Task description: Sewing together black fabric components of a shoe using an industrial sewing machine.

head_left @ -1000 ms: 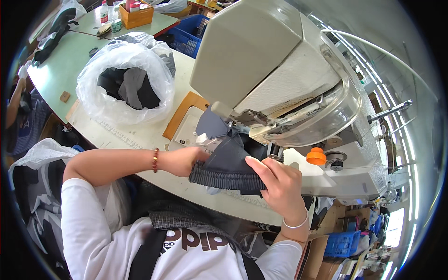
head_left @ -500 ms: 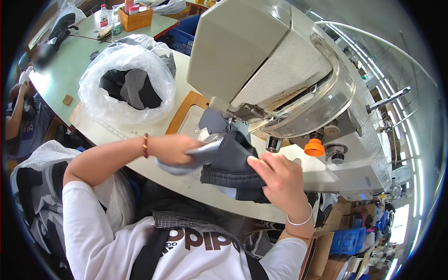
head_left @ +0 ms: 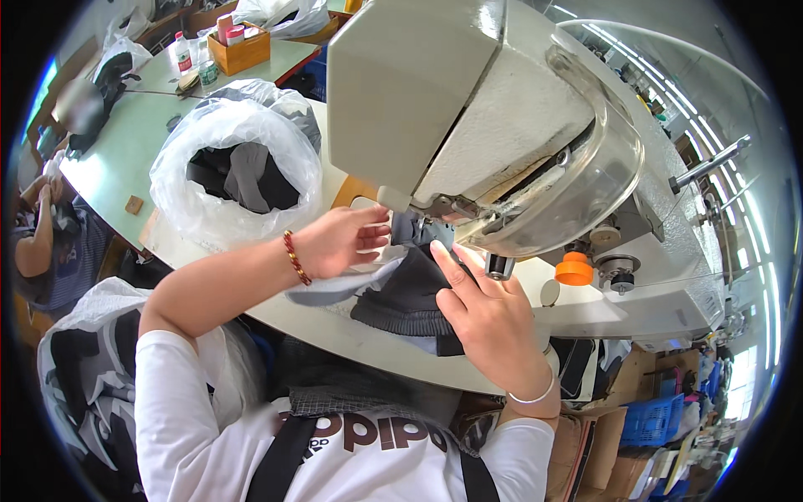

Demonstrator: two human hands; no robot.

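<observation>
While our left hand [head_left: 339, 243] pinches the soft dark grey ribbed knit fabric piece [head_left: 401, 293] under the large cream industrial sewing machine [head_left: 502, 125], our right hand [head_left: 489, 322] presses it with fingers flat; limp, light, best held at edges.

Clear plastic bag [head_left: 209, 180] beside machine

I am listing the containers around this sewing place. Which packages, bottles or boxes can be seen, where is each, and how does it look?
Clear plastic bag: on the table left of the sewing machine, open, holding dark cloth.
Small bottle: far table, clear, red cap, white label.
Cardboard box: beside the bottle, brown, open-topped.
Blue crate: floor, lower right, slotted plastic.
</observation>
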